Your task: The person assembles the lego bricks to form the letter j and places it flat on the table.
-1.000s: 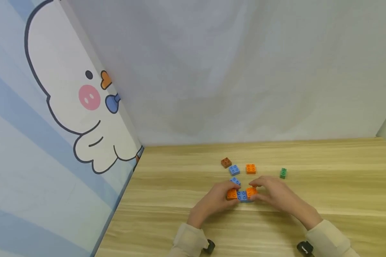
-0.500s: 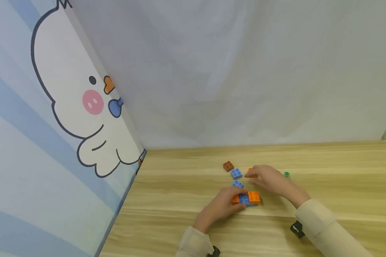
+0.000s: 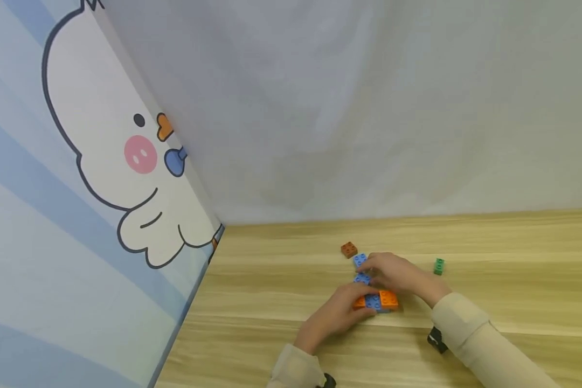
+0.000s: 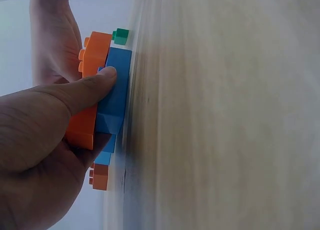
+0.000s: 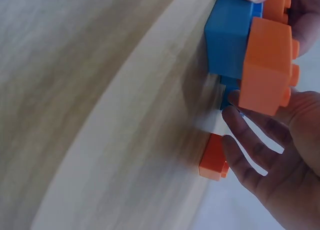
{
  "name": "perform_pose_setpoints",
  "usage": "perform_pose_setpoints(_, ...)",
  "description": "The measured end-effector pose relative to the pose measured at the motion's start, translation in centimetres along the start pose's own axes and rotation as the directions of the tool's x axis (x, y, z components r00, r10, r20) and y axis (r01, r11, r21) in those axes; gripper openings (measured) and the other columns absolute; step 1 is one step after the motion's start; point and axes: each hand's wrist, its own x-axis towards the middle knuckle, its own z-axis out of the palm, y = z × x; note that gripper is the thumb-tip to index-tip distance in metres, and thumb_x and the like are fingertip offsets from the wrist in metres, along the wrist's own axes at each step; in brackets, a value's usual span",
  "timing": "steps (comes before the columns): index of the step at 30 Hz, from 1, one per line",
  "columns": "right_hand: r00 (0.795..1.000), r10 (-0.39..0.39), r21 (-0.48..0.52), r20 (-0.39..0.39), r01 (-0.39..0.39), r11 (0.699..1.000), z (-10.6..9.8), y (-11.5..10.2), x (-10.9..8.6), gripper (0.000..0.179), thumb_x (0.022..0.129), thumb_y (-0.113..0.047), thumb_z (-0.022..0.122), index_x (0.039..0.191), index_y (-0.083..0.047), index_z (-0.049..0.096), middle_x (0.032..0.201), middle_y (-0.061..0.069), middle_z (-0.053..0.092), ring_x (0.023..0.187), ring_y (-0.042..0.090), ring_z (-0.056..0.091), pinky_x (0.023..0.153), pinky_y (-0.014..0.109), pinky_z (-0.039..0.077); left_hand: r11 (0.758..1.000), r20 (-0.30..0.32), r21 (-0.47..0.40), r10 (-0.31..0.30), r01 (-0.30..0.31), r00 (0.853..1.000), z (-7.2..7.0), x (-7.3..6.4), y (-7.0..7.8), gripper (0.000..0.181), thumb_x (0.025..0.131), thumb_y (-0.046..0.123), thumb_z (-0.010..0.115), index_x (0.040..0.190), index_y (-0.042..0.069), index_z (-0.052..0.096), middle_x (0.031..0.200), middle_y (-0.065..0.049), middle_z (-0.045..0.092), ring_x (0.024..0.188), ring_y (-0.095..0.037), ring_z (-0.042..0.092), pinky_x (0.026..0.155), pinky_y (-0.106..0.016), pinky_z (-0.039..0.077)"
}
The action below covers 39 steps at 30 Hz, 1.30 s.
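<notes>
My left hand [image 3: 337,313] grips a stack of toy building bricks, with the thumb along its near side. The stack has a blue brick [image 4: 117,90] below and orange bricks [image 3: 389,299] on top at both ends, with blue studs showing between. Behind it, my right hand [image 3: 393,271] reaches over two separate blue bricks, the nearer blue brick [image 3: 362,278] and the farther blue brick [image 3: 360,260]. Its fingers are spread in the right wrist view, fingertips close by a blue brick [image 5: 229,92]; the thumb is partly hidden behind the stack.
A brown brick [image 3: 349,249] lies farthest back, and a small green brick [image 3: 438,266] to the right. One loose orange brick [image 5: 212,157] shows past my right fingertips. A pale curtain [image 3: 368,134] hangs behind the wooden table [image 3: 247,302], and a patterned panel [image 3: 102,161] borders its left.
My right hand has let go of the stack's right end, moved back to the loose orange brick, then left to the blue bricks. My left hand has kept hold, shifting right along the stack.
</notes>
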Motion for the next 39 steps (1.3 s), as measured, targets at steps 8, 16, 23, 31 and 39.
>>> perform_pose_setpoints(8, 0.999, 0.044, -0.005, -0.014, -0.044, 0.999, -0.1, 0.0, -0.7, 0.028, 0.096, -0.005, 0.067, 0.123, -0.007, 0.072, 0.118, 0.008, 0.073, 0.106, 0.026, 0.07, 0.092, 0.045, 0.059, 1.0, 0.004, 0.004, 0.009, -0.009, 1.0, 0.0, 0.2, 0.4, 0.038, 0.102, 0.025, 0.063, 0.137, 0.01, 0.062, 0.14, -0.004, 0.065, 0.13, -0.015, 0.06, 0.111, -0.026, 0.048)
perform_pose_setpoints(16, 0.996, 0.058, -0.001, -0.061, -0.058, 0.998, -0.3, 0.3, -1.7, 0.026, 0.096, -0.01, 0.069, 0.122, -0.006, 0.07, 0.12, 0.011, 0.073, 0.103, 0.025, 0.071, 0.091, 0.045, 0.059, 0.999, 0.006, -0.018, -0.027, 0.027, 1.0, 0.2, 0.3, 0.5, 0.039, 0.101, 0.027, 0.065, 0.137, 0.013, 0.063, 0.141, -0.002, 0.065, 0.131, -0.014, 0.06, 0.112, -0.027, 0.048)
perform_pose_setpoints(23, 0.992, 0.075, 0.03, -0.102, -0.072, 0.997, -1.1, 0.4, -3.1, 0.029, 0.096, -0.013, 0.069, 0.123, -0.002, 0.068, 0.123, 0.015, 0.072, 0.107, 0.031, 0.07, 0.093, 0.049, 0.058, 0.999, -0.013, -0.035, -0.015, 0.015, 1.0, 0.1, 0.3, 0.3, 0.039, 0.1, 0.025, 0.066, 0.137, 0.014, 0.064, 0.14, -0.001, 0.067, 0.129, -0.013, 0.062, 0.112, -0.028, 0.048)
perform_pose_setpoints(31, 0.993, 0.066, 0.014, -0.103, -0.065, 0.998, -2.1, -0.4, -4.6, 0.035, 0.099, -0.015, 0.067, 0.13, 0.0, 0.065, 0.119, 0.011, 0.07, 0.099, 0.023, 0.069, 0.084, 0.04, 0.06, 0.999, 0.002, -0.026, -0.048, 0.048, 0.999, 0.0, 0.2, 0.3, 0.041, 0.1, 0.027, 0.066, 0.14, 0.017, 0.062, 0.138, 0.0, 0.067, 0.127, -0.013, 0.062, 0.111, -0.029, 0.049)
perform_pose_setpoints(39, 0.988, 0.038, -0.018, -0.153, -0.041, 0.999, -2.5, -1.2, -5.9, 0.033, 0.098, -0.014, 0.068, 0.129, -0.002, 0.067, 0.117, 0.009, 0.07, 0.097, 0.022, 0.068, 0.083, 0.037, 0.06, 1.0, -0.006, -0.001, -0.029, 0.029, 1.0, 0.0, 0.4, 0.1, 0.041, 0.099, 0.028, 0.067, 0.138, 0.016, 0.064, 0.132, 0.0, 0.071, 0.119, -0.009, 0.065, 0.106, -0.025, 0.05)
